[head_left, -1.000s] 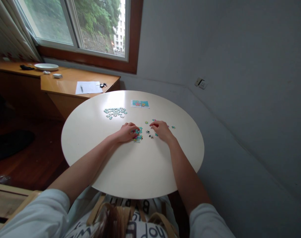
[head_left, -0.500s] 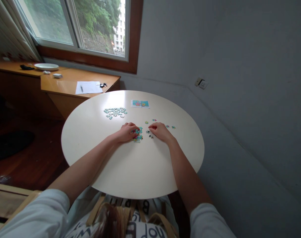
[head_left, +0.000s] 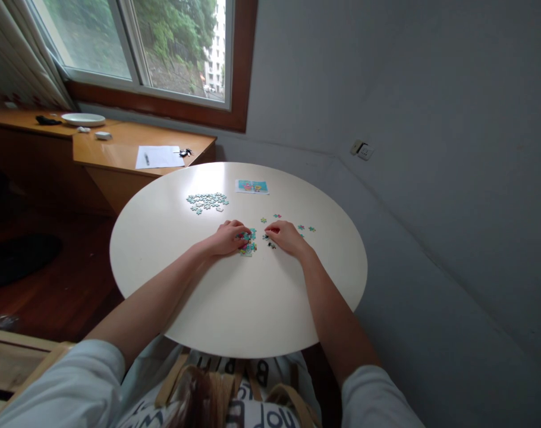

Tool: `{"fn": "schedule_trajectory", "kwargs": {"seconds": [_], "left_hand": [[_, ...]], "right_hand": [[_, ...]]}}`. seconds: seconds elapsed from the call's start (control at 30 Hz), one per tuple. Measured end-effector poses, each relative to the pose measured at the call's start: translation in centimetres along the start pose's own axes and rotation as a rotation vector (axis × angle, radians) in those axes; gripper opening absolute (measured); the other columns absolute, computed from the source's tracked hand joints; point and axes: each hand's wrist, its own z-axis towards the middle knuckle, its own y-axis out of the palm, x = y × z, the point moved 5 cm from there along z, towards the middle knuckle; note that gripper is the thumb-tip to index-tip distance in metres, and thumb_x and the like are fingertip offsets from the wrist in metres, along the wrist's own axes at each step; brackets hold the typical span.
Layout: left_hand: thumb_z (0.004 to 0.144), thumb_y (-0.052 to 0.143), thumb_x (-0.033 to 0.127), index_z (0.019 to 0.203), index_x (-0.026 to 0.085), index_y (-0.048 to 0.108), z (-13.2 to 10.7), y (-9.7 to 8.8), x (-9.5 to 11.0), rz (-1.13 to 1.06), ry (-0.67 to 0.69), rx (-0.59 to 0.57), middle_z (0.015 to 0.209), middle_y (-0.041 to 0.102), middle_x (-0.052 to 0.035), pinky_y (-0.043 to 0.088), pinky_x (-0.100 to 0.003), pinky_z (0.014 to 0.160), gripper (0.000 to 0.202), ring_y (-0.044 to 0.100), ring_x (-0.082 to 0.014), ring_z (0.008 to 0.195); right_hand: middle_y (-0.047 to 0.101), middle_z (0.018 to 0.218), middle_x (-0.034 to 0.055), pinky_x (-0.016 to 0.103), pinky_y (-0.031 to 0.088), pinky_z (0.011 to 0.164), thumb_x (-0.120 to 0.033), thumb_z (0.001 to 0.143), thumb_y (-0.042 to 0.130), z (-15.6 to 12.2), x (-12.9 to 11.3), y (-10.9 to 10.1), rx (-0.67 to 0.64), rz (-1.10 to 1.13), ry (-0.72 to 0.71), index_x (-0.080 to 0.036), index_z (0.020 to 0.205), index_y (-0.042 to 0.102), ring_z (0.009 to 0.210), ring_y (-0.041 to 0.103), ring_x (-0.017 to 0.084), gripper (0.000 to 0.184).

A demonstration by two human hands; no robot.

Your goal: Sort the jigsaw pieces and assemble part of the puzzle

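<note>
A small block of joined jigsaw puzzle pieces lies near the middle of the round white table. My left hand is bent over its left side, with thumb and fingers pressing on the pieces and covering part of them. Just to the right, my right hand has its thumb and forefinger pinched together. Whatever is between those fingertips is too small to make out. Close below them are loose black-and-white puzzle pieces. A green piece lies just beyond the right fingertips.
Several pale turquoise puzzle pieces are spread at the back left of the table. A picture card lies at the far side. More loose pieces sit to the right. A wooden desk with paper stands behind left.
My right hand has shifted very slightly left, uncovering part of a piece beside its knuckles. My left hand stays on the joined pieces.
</note>
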Motion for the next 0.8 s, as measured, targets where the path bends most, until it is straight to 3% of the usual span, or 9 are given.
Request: {"fn": "schedule_trajectory", "kwargs": {"seconds": [0.8], "left_hand": [[0.084,0.048,0.04,0.114,0.028,0.063,0.2,0.3,-0.3,0.004,0.015,0.02,0.12,0.054,-0.0067,0.035,-0.041,0.102,0.036,0.047,-0.0269,0.112]], "right_hand": [[0.072,0.084,0.0054,0.026,0.042,0.074,-0.019,0.079,0.054,0.3,1.8,-1.4,0.167,-0.02,0.14,-0.019,0.082,0.074,0.078,0.061,0.017,0.02]]}}
